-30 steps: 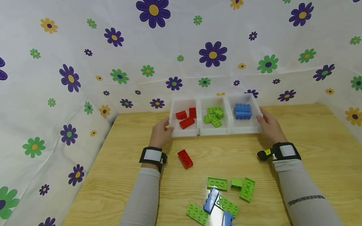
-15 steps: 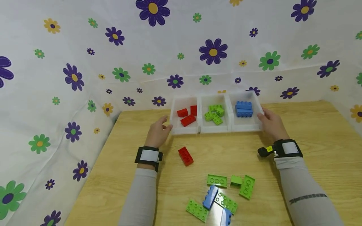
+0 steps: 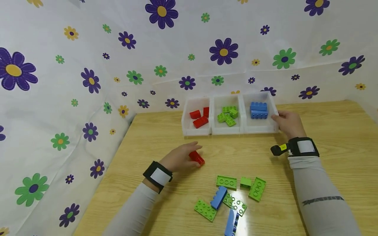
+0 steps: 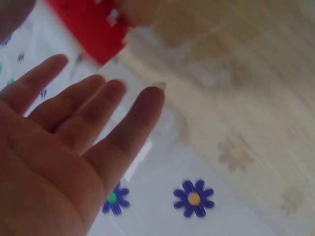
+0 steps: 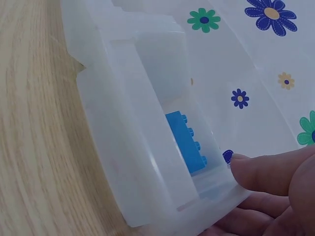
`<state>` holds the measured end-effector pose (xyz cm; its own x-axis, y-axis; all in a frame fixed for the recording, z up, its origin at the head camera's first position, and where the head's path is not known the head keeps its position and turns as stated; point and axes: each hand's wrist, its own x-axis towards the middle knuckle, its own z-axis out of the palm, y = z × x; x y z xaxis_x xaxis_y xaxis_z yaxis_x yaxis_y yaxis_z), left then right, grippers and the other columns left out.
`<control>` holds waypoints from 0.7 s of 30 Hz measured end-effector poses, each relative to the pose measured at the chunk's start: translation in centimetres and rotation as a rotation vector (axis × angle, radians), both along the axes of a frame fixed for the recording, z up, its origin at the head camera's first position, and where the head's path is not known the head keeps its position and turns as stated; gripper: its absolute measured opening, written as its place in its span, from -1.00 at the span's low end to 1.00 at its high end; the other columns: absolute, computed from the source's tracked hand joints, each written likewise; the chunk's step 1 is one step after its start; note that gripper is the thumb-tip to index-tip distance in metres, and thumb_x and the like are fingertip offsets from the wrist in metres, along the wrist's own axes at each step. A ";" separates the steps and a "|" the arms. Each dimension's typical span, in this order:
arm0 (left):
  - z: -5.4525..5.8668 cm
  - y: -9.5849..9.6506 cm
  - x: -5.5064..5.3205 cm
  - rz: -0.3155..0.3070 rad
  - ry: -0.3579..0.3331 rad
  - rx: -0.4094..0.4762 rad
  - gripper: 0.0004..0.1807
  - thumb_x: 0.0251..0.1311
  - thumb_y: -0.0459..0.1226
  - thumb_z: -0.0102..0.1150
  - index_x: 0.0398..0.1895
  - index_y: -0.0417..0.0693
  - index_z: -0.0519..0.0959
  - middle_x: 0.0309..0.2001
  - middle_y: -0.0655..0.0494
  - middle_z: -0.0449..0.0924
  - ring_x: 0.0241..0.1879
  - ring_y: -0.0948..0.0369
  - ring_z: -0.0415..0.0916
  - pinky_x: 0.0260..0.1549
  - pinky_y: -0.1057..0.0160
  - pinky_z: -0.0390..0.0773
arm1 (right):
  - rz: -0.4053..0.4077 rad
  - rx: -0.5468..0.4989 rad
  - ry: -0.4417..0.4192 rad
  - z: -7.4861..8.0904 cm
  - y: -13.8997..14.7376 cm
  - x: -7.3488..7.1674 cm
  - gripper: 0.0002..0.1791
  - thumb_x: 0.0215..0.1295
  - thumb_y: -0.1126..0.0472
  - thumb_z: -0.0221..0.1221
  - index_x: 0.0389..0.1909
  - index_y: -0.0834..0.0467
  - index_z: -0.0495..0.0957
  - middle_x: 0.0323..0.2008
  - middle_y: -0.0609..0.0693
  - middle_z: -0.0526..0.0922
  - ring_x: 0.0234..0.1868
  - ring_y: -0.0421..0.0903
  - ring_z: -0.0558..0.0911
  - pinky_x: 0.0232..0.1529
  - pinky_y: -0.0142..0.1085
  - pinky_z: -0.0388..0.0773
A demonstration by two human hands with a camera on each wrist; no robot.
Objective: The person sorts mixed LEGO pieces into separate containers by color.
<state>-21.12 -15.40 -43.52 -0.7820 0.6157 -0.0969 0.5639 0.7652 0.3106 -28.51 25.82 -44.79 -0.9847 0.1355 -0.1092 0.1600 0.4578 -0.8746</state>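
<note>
My left hand (image 3: 180, 158) is at a loose red brick (image 3: 196, 158) on the table, its thumb and fingers spread to either side. In the left wrist view the fingers (image 4: 93, 113) are nearly straight; the brick (image 4: 93, 29) lies beyond their tips, and contact cannot be told. A white three-part tray (image 3: 227, 132) stands at the back. With thumb and fingers, my right hand (image 3: 290, 123) grips the tray's right end wall. Red bricks (image 3: 200, 122) lie in its left compartment, light green bricks (image 3: 230, 120) in the middle, blue bricks (image 3: 259, 114) in the right.
Nearer the front lie loose green bricks (image 3: 205, 210) and two blue bricks (image 3: 219, 197), several of them close together. A flowered white cloth (image 3: 177, 39) hangs behind the tray and along the left side of the wooden table (image 3: 141, 131).
My left hand has let go of the tray's left end and moved toward the front and right, to the loose red brick. The right hand stays on the tray.
</note>
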 end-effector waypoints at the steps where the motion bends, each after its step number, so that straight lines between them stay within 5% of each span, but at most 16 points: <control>1: -0.2 0.2 0.0 -0.021 -0.011 -0.007 -0.27 -0.07 0.09 0.19 0.22 0.08 0.30 0.25 0.01 0.17 0.20 0.12 0.15 0.04 0.16 0.30 | -0.004 0.006 0.001 -0.7 0.3 -0.5 -0.25 0.13 -0.26 -0.03 0.19 0.20 0.30 -0.02 0.17 0.42 -0.16 0.05 0.40 -0.53 -0.37 0.41; 4: -0.4 0.9 0.3 -0.075 -0.001 -0.034 -0.41 0.00 0.03 0.19 0.15 0.14 0.38 0.20 0.06 0.26 0.12 0.17 0.24 0.01 0.18 0.33 | -0.004 0.036 0.029 -2.8 1.0 -1.9 -0.21 0.09 -0.33 -0.07 0.19 0.18 0.31 -0.05 0.12 0.44 -0.18 0.03 0.41 -0.45 -0.35 0.43; 8: -0.6 1.3 0.4 -0.096 0.042 -0.030 -0.76 0.03 -0.17 0.22 -0.18 0.14 0.55 -0.18 0.25 0.48 -0.24 0.32 0.40 -0.22 0.32 0.43 | -0.017 0.052 0.061 -4.9 1.4 -3.4 -0.17 0.07 -0.37 -0.09 0.19 0.16 0.30 -0.05 0.12 0.45 -0.16 0.04 0.44 -0.24 -0.15 0.47; 10: -0.2 1.2 0.4 -0.070 0.051 0.002 -0.82 0.02 -0.23 0.24 -0.27 0.14 0.55 -0.34 0.33 0.47 -0.37 0.36 0.37 -0.33 0.37 0.43 | -0.024 0.051 0.063 -5.3 1.5 -3.8 -0.16 0.06 -0.38 -0.09 0.21 0.16 0.28 -0.02 0.13 0.45 -0.14 0.04 0.45 -0.19 -0.08 0.47; 13: 1.7 0.9 -0.4 0.009 0.102 0.077 -0.73 0.03 -0.23 0.23 -0.15 0.14 0.51 -0.35 0.34 0.48 -0.40 0.38 0.37 -0.37 0.40 0.43 | -0.029 0.064 0.060 -5.6 1.5 -4.0 -0.16 0.07 -0.38 -0.11 0.22 0.14 0.27 -0.01 0.13 0.44 -0.13 0.05 0.44 -0.17 -0.04 0.45; 15: 4.0 1.0 -1.8 0.055 0.156 0.101 -0.61 0.06 -0.23 0.19 0.01 0.13 0.45 -0.23 0.28 0.50 -0.32 0.37 0.40 -0.29 0.38 0.45 | -0.029 0.076 0.063 -5.7 1.5 -4.1 -0.17 0.08 -0.37 -0.12 0.22 0.14 0.27 -0.02 0.12 0.44 -0.14 0.06 0.43 -0.18 -0.03 0.45; 18: 7.2 1.7 -5.4 0.134 0.241 0.078 -0.53 0.10 -0.30 0.15 0.12 0.10 0.37 -0.11 0.18 0.50 -0.21 0.31 0.41 -0.17 0.32 0.44 | -0.005 0.063 0.040 -5.2 1.6 -4.0 -0.23 0.12 -0.32 -0.09 0.23 0.11 0.27 0.00 0.13 0.43 -0.13 0.06 0.42 -0.17 -0.04 0.45; 21: 8.3 2.7 -9.4 0.199 0.253 -0.012 -0.59 0.12 -0.38 0.08 0.08 0.04 0.41 -0.11 0.13 0.52 -0.18 0.24 0.43 -0.11 0.25 0.43 | 0.010 0.046 0.010 -5.0 1.6 -3.8 -0.28 0.14 -0.27 -0.06 0.23 0.08 0.26 0.02 0.13 0.42 -0.12 0.06 0.41 -0.15 -0.03 0.44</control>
<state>-30.53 -12.66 -35.22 -0.8871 0.4485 0.1090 0.4612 0.8709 0.1698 -32.33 27.46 -49.78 -0.9872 0.1299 -0.0931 0.1462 0.4995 -0.8539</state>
